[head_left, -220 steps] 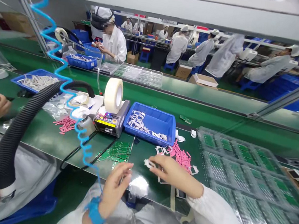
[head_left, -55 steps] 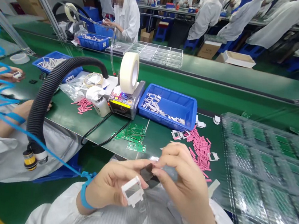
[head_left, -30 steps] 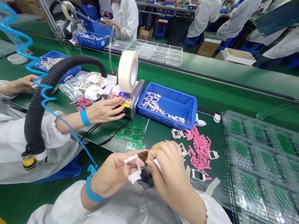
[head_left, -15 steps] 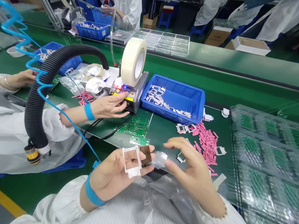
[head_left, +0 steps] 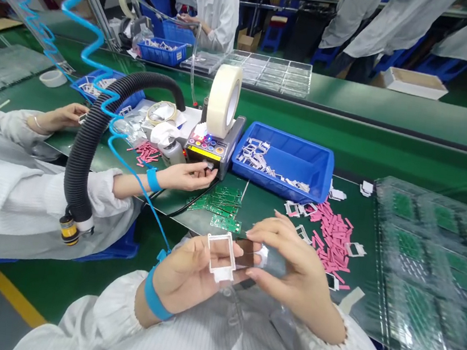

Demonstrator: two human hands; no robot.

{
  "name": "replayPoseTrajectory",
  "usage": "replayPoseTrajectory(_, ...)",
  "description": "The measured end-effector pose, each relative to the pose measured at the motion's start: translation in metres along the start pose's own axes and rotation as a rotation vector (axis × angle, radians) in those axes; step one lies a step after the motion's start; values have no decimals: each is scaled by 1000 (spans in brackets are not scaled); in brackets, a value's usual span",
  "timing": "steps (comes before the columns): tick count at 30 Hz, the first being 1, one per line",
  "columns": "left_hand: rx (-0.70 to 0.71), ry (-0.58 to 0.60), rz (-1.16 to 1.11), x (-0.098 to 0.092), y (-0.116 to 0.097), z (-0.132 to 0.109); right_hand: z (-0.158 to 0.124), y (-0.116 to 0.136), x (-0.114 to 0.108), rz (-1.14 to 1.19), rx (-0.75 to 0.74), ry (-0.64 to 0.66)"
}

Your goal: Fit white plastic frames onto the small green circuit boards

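Note:
My left hand [head_left: 181, 277], with a blue band at the wrist, holds a small white plastic frame [head_left: 223, 276] upright between thumb and fingers. Just right of the frame is a small dark brown glossy panel [head_left: 246, 252], partly behind my left fingertips. My right hand [head_left: 297, 264] has its thumb and fingers at the panel's right edges, closed around it. A shiny whitish piece [head_left: 263, 256] shows between those fingers; what it is I cannot make out. Green circuit boards [head_left: 221, 202] lie beyond my left hand. Pink strips [head_left: 333, 234] lie in a pile beyond my right hand.
A blue bin [head_left: 283, 188] with white frames stands behind the boards. Left of it, a tape roll [head_left: 221, 101] sits on a dark device [head_left: 206, 151], where a co-worker's hand [head_left: 190, 176] rests. A black hose [head_left: 78, 160] arches at left. Clear trays [head_left: 400, 277] lie at right.
My right hand has moved in and its fingers now touch the dark panel, which has turned flatter beside the frame. The co-worker's hand has dropped lower at the device. The view has shifted.

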State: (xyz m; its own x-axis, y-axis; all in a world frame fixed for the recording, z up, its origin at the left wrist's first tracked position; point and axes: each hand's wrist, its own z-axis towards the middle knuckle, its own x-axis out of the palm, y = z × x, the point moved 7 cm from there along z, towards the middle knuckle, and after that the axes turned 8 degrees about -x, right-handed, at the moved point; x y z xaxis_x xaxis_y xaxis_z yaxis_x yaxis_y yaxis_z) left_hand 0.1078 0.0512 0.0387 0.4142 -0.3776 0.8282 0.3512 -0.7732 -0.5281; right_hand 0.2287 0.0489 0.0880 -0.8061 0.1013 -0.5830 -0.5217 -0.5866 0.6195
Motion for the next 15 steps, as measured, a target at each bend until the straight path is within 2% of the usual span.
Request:
replayPoseTrajectory(3,57,-45,35,-6,-1,2,3,3,-11,-3,16,-103)
replayPoseTrajectory(6,294,-302,262,-26,-11,-2,6,10,-15,38,118,-107)
replayPoseTrajectory(9,494,-502,583,-33,-19,-11,9,21,-5,-3,201,19)
replayPoseTrajectory(12,576,-533,769,-27,-20,-14,10,25,4,-120,256,54)
replayPoseTrajectory(15,624,-529,766,-25,-18,-14,10,23,9,-209,262,5)
